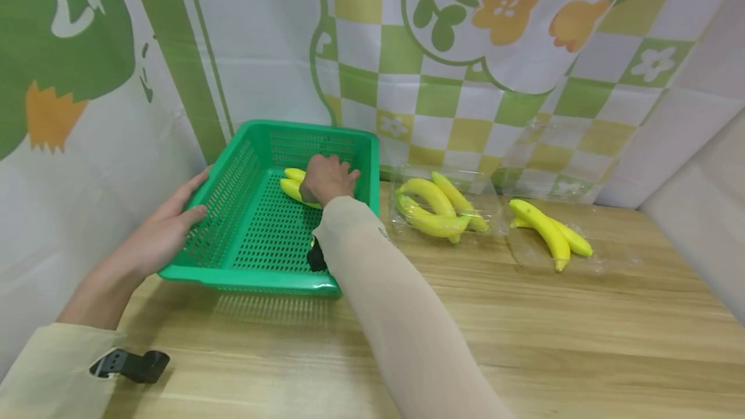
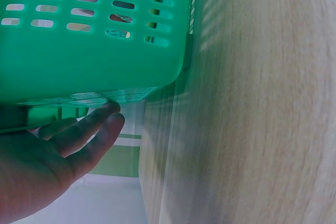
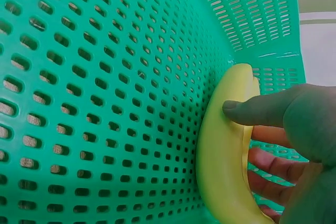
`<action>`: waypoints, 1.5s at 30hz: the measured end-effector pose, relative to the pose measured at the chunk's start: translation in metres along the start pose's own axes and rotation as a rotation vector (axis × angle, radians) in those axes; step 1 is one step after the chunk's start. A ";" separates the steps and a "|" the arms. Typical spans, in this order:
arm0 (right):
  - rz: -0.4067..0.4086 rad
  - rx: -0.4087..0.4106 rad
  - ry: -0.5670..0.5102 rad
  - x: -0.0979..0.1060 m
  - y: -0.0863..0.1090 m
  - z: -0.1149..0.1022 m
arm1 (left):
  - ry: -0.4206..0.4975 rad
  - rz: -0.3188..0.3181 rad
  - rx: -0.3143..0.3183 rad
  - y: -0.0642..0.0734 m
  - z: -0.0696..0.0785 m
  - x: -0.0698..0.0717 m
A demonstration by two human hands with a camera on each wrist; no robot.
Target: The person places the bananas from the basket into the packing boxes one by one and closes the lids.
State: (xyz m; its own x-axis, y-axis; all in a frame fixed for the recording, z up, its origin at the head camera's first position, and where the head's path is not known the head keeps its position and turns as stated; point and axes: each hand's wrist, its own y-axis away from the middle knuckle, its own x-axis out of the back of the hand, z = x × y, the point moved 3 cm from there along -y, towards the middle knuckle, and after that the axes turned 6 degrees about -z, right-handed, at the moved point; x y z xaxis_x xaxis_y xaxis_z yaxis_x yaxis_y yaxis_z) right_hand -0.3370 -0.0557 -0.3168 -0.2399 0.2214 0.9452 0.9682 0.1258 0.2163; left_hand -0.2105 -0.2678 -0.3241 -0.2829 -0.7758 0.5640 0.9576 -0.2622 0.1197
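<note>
A green plastic basket [image 1: 259, 277] with slotted walls stands on the wooden table. My left hand [image 1: 165, 231] holds its left rim, with the thumb at the rim and the fingers [image 2: 94, 135] along the outside of the wall. Inside the basket, near its right side, my right hand [image 1: 328, 180] grips yellow bananas [image 1: 295, 189]. The right wrist view shows the thumb on the front of one banana [image 3: 223, 150] and the fingers behind; a second banana is mostly hidden behind it. The banana touches or lies very close to the basket floor.
Right of the basket, a clear plastic box [image 1: 495, 212] holds several bananas [image 1: 433, 205]. Farther right, two crossed bananas [image 1: 541, 228] lie on clear plastic [image 1: 611, 254]. A patterned cloth [image 1: 401, 50] hangs behind the wooden table [image 1: 553, 335].
</note>
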 end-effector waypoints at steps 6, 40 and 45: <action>-0.031 0.007 0.013 -0.001 -0.001 0.001 | 0.009 0.000 -0.009 -0.001 0.000 0.000; 0.202 0.064 -0.226 0.011 -0.006 -0.003 | 0.028 -0.017 -0.003 -0.003 0.000 0.000; 0.229 0.088 -0.251 0.014 -0.006 -0.004 | 0.028 -0.015 -0.012 -0.003 0.000 -0.001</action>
State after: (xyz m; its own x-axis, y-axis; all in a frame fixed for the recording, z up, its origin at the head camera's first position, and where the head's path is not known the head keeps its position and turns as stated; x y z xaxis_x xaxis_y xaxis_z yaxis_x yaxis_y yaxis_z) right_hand -0.3456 -0.0577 -0.3039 -0.0378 0.4834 0.8746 0.9917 0.1255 -0.0265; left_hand -0.2129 -0.2665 -0.3245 -0.2991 -0.7875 0.5389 0.9524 -0.2810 0.1179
